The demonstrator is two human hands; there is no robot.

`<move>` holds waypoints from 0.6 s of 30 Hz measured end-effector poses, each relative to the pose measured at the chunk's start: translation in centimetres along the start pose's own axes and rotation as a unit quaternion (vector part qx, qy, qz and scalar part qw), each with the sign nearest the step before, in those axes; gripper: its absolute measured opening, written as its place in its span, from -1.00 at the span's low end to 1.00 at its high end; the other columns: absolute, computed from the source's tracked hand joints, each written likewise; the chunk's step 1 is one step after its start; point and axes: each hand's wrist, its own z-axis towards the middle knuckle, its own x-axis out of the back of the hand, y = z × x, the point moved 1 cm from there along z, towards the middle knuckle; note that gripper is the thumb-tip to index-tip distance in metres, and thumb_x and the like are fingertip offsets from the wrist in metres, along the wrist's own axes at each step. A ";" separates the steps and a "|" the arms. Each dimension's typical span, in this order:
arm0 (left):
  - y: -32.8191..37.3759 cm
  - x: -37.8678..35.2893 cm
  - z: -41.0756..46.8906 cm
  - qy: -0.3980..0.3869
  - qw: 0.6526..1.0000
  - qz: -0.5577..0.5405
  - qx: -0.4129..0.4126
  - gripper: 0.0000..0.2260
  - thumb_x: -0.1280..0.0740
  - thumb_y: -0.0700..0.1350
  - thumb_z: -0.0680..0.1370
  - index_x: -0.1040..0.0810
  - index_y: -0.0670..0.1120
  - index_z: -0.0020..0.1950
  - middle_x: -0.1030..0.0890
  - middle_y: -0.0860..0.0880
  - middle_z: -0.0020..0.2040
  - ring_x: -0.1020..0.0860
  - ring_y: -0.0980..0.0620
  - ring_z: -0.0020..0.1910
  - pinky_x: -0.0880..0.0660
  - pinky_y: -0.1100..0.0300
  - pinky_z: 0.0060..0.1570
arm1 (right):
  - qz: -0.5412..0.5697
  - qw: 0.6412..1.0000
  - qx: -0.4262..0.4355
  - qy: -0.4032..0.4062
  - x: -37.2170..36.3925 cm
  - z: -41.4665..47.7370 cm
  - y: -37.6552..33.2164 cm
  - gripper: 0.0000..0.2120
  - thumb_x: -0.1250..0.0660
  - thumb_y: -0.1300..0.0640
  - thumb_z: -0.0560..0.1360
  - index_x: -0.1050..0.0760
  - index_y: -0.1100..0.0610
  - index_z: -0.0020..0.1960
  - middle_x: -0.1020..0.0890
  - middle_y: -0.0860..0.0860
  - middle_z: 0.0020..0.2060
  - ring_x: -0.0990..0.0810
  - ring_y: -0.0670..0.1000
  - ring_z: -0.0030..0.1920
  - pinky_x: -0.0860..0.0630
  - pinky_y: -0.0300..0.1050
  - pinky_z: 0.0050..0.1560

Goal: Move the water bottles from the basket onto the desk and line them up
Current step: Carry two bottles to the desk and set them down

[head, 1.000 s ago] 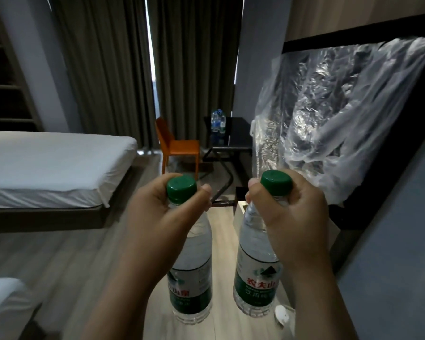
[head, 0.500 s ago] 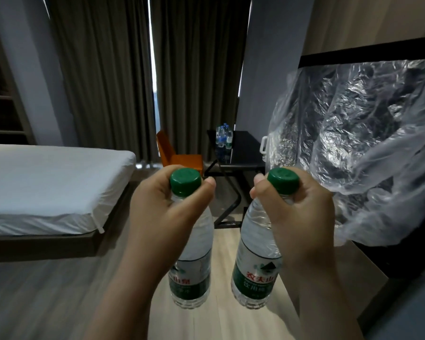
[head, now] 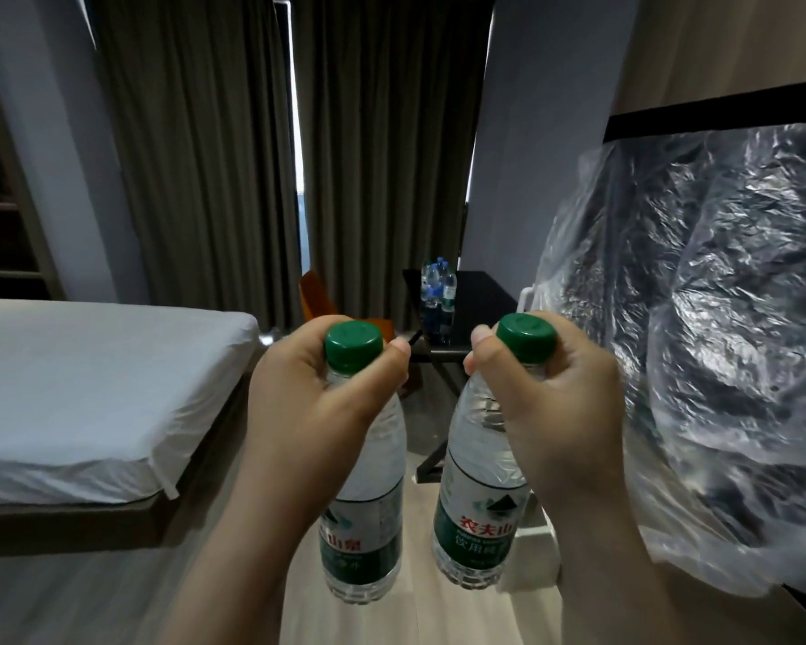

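I carry two clear water bottles with green caps and green labels, held upright by their necks in front of me. My left hand (head: 317,412) grips the left bottle (head: 364,519) just under its cap. My right hand (head: 564,412) grips the right bottle (head: 480,495) the same way. Far ahead stands the black desk (head: 480,300), with several bottles (head: 436,295) grouped at its left end. No basket is in view.
A bed with a white sheet (head: 89,388) fills the left. An orange chair (head: 317,295) stands by the desk. Crumpled clear plastic sheeting (head: 699,342) covers something dark along the right. A strip of wooden floor (head: 419,612) runs toward the desk. Dark curtains (head: 205,155) hang behind.
The desk, chair and plastic sheeting have come closer and look larger. Both hands keep their grip on the bottles, held in about the same place in front of me.
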 end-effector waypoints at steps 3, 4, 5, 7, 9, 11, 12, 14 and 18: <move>-1.7 -2.8 4.3 0.016 1.000 0.000 0.005 -0.80 -0.41 0.06 0.39 -0.59 -0.07 -0.27 -0.61 -0.02 -0.31 -0.56 0.06 -0.31 -0.53 0.23 -0.35 | 0.006 1.000 0.010 -0.011 -0.8 4.7 3.1 -0.81 -0.41 0.12 0.47 -0.55 0.18 -0.28 -0.61 0.03 -0.32 -0.53 -0.05 -0.36 -0.39 -0.47 -0.37; -2.3 -3.7 5.6 0.022 1.000 0.003 0.005 -0.79 -0.42 0.05 0.41 -0.59 -0.07 -0.26 -0.61 -0.04 -0.31 -0.57 0.05 -0.31 -0.56 0.13 -0.31 | 0.009 1.000 0.015 -0.014 -1.0 6.2 4.1 -0.81 -0.41 0.14 0.47 -0.54 0.19 -0.28 -0.60 0.02 -0.32 -0.53 -0.05 -0.36 -0.38 -0.48 -0.37; -2.9 -4.6 6.9 0.028 1.000 0.006 0.004 -0.79 -0.44 0.05 0.43 -0.59 -0.08 -0.26 -0.62 -0.05 -0.32 -0.57 0.04 -0.32 -0.57 0.04 -0.27 | 0.013 1.000 0.018 -0.014 -1.3 7.6 5.1 -0.81 -0.41 0.13 0.46 -0.55 0.19 -0.28 -0.60 0.02 -0.32 -0.53 -0.05 -0.36 -0.38 -0.47 -0.37; -4.2 -6.2 9.3 0.040 0.999 0.009 0.003 -0.79 -0.45 0.04 0.43 -0.59 -0.09 -0.27 -0.62 -0.07 -0.32 -0.58 0.02 -0.31 -0.56 -0.02 -0.25 | 0.025 0.999 0.016 -0.014 -1.7 10.1 7.1 -0.81 -0.40 0.09 0.44 -0.55 0.19 -0.27 -0.61 0.04 -0.32 -0.54 -0.04 -0.36 -0.40 -0.42 -0.36; -5.4 -7.7 11.3 0.041 0.999 0.012 0.006 -0.79 -0.43 0.04 0.41 -0.59 -0.09 -0.28 -0.62 -0.06 -0.32 -0.58 0.03 -0.31 -0.56 0.04 -0.27 | 0.026 0.999 0.010 -0.016 -2.1 12.2 9.1 -0.80 -0.39 0.07 0.43 -0.55 0.19 -0.28 -0.62 0.05 -0.32 -0.54 -0.03 -0.35 -0.41 -0.39 -0.36; -6.7 -9.0 13.2 0.037 0.999 0.014 0.011 -0.79 -0.40 0.05 0.38 -0.59 -0.09 -0.28 -0.62 -0.06 -0.32 -0.58 0.05 -0.31 -0.55 0.10 -0.29 | 0.021 1.000 0.008 -0.019 -2.5 13.9 11.2 -0.79 -0.41 0.09 0.44 -0.55 0.21 -0.28 -0.61 0.05 -0.32 -0.54 -0.03 -0.35 -0.40 -0.45 -0.38; -7.4 -9.6 14.1 0.036 0.999 0.012 0.013 -0.79 -0.40 0.05 0.38 -0.59 -0.09 -0.29 -0.63 -0.05 -0.32 -0.58 0.05 -0.31 -0.55 0.12 -0.30 | 0.022 1.000 0.005 -0.020 -2.8 14.7 12.2 -0.79 -0.42 0.11 0.45 -0.55 0.23 -0.29 -0.60 0.06 -0.32 -0.54 -0.02 -0.35 -0.39 -0.47 -0.39; -9.0 -10.8 15.9 0.031 0.999 0.008 0.014 -0.81 -0.40 0.03 0.39 -0.60 -0.09 -0.30 -0.63 -0.04 -0.33 -0.59 0.06 -0.31 -0.53 0.20 -0.31 | 0.026 0.999 -0.003 -0.019 -3.4 16.3 14.3 -0.79 -0.43 0.14 0.45 -0.55 0.23 -0.29 -0.60 0.09 -0.34 -0.54 0.00 -0.35 -0.40 -0.46 -0.40; -12.6 -13.2 20.1 0.020 1.000 -0.004 0.015 -0.80 -0.41 0.00 0.40 -0.60 -0.11 -0.31 -0.63 -0.07 -0.34 -0.58 0.02 -0.30 -0.50 0.20 -0.28 | 0.021 0.999 -0.017 -0.019 -5.3 19.7 18.3 -0.78 -0.40 0.06 0.42 -0.55 0.18 -0.29 -0.61 0.09 -0.35 -0.56 -0.01 -0.35 -0.43 -0.37 -0.37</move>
